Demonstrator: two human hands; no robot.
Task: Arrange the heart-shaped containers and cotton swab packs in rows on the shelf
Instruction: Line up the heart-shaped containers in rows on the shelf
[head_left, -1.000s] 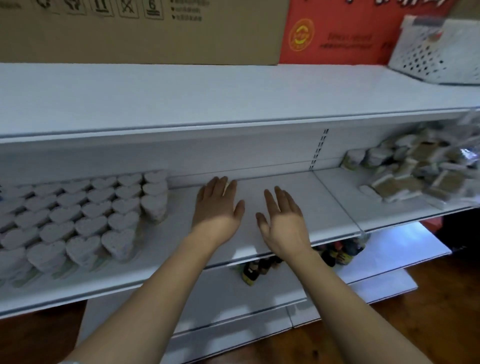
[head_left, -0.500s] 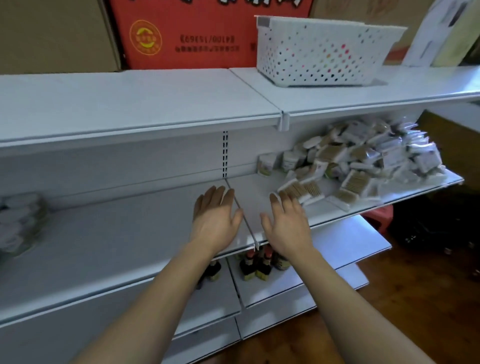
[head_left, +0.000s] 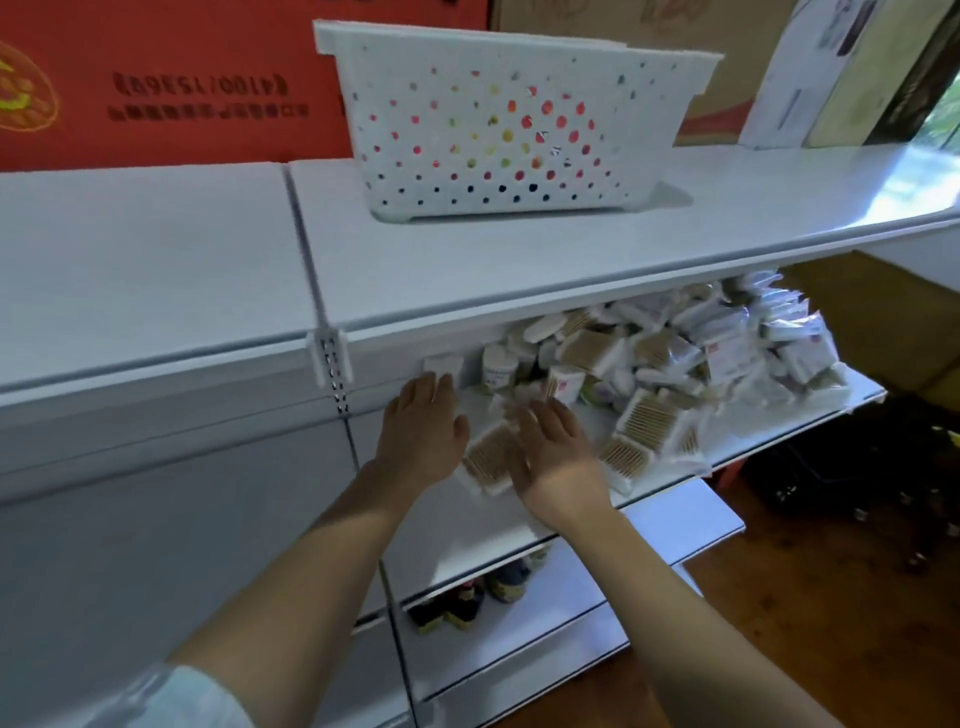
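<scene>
Fingers straight and holding nothing, our left hand (head_left: 422, 439) and right hand (head_left: 558, 457) flank one flat cotton swab pack (head_left: 488, 460) at the near-left foot of the loose heap of packs (head_left: 691, 353) on the shelf (head_left: 753, 441). We judge the packs light, crinkly and slippery, best pinched by their long edges. Beyond the heap small white tubs (head_left: 497, 368) crowd the back; above it sits a perforated basket (head_left: 498, 119).
</scene>
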